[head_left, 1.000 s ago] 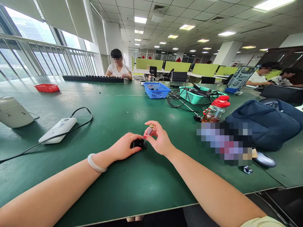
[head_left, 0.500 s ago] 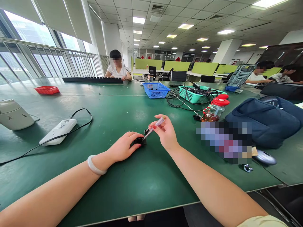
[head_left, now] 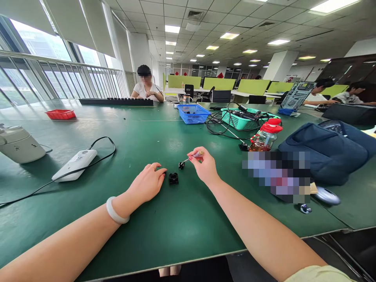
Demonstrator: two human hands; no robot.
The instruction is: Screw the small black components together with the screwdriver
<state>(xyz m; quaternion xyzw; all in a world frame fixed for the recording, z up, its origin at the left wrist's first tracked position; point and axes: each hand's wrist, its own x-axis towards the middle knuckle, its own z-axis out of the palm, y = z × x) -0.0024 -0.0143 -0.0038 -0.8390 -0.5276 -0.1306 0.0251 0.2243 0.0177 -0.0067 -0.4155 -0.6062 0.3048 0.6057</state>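
My right hand (head_left: 203, 166) pinches a screwdriver (head_left: 199, 153) by its pale, see-through handle. The metal shaft points left and down, its tip at a small heap of shiny black screws (head_left: 181, 165) on the green table (head_left: 188, 223). Whether the tip carries a screw is too small to make out. Just nearer to me than the heap lies a small black block-like part (head_left: 173, 178), with neither hand on it. To its left my left hand (head_left: 148, 180) rests on the tabletop, fingers loosely bent and apart, holding nothing.
Left stand a white device (head_left: 75, 164) with a black strap and a pale container (head_left: 20, 144). Farther off are a red tray (head_left: 60, 114), a blue basket (head_left: 194, 118) and a green basket (head_left: 243, 124) with cables. Right are a red-lidded bottle (head_left: 264, 137) and a dark bag (head_left: 323, 152).
My left hand has let go of the black part and drawn back left. The screwdriver in my right hand has moved from that part to the screw heap and tilts flatter.
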